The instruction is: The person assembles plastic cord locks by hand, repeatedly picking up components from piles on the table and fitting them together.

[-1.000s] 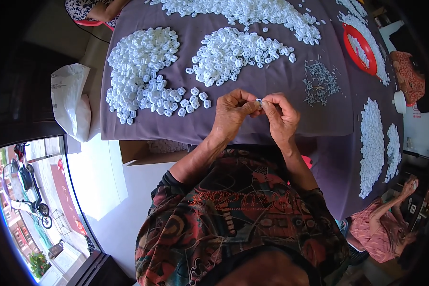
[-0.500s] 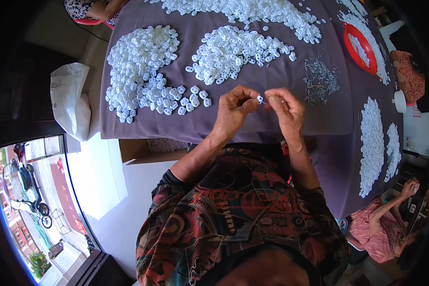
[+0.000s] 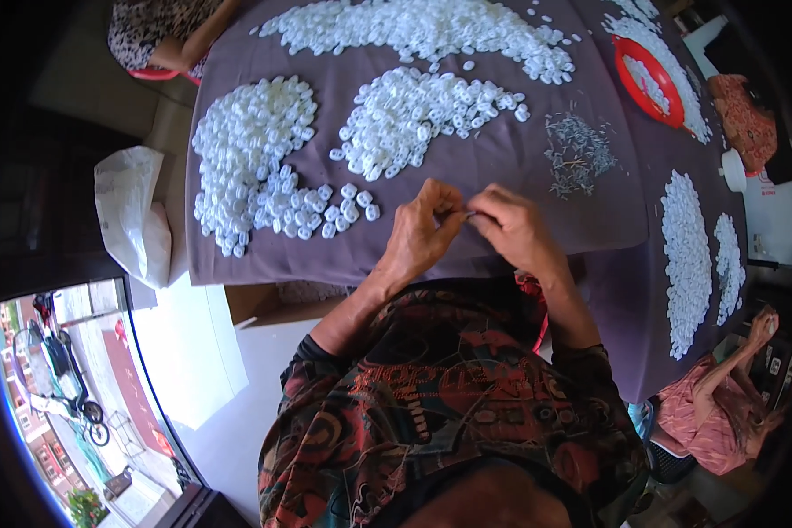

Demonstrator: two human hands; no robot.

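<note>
Left hand [image 3: 422, 231]: fingers curled, thumb and forefinger pinched narrow on one end of a tiny pale part [image 3: 468, 214].
Right hand [image 3: 512, 227]: fingertips closed narrow on the other end of the same part, meeting the left hand above the counter's near edge.
Small part: held between both hands, almost wholly hidden by the fingertips; exact shape not discernible.
Handling (judged): very light, rigid, smooth; easily dropped or flicked away; best gripped at the rim with fingertip pads, gentle pressure only.
Nearest heap [image 3: 264, 167]: white button-like pieces, just left of the left hand.
Middle heap [image 3: 414, 119]: same white pieces, beyond the hands.
Metal bits [image 3: 576, 157]: loose scatter of thin grey pins, beyond the right hand.
Counter [image 3: 502, 176]: draped in purple-grey cloth.
Red bowl [image 3: 647, 79]: far right, holding white pieces.
White bag [image 3: 132, 216]: crumpled, off the counter's left edge.
Other person [image 3: 722, 405]: seated at lower right, apart.
</note>
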